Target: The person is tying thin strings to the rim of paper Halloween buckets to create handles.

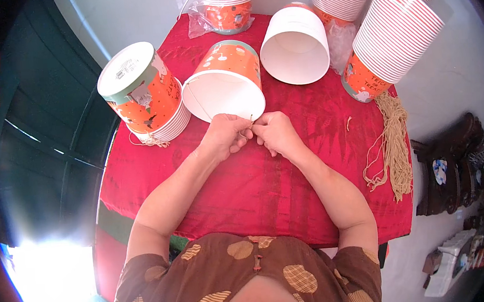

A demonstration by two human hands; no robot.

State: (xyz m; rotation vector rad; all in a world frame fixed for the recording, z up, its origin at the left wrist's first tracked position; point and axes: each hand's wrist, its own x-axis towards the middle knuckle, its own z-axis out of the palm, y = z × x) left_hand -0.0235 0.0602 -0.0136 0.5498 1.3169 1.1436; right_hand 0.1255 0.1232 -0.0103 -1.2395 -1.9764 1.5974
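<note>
An orange paper bucket (231, 59) with a white inside lies on its side in front of me, its mouth toward me. Thin beige twine (251, 118) runs across its mouth to the near rim. At that rim, my left hand (228, 134) pinches the twine with thumb and forefinger, the other fingers curled. Close beside it, my right hand (277, 133) has its fingertips closed on the same twine. The fingers partly cover the rim and where the twine meets it.
Upside-down nested buckets (149, 96) stand left, twine ends at their base. Another bucket (294, 52) lies farther back. Tall bucket stacks (396, 33) stand right, some plastic-wrapped. A twine bundle (396, 146) hangs over the right edge of the red tablecloth (312, 196). A short twine scrap (349, 123) lies nearby.
</note>
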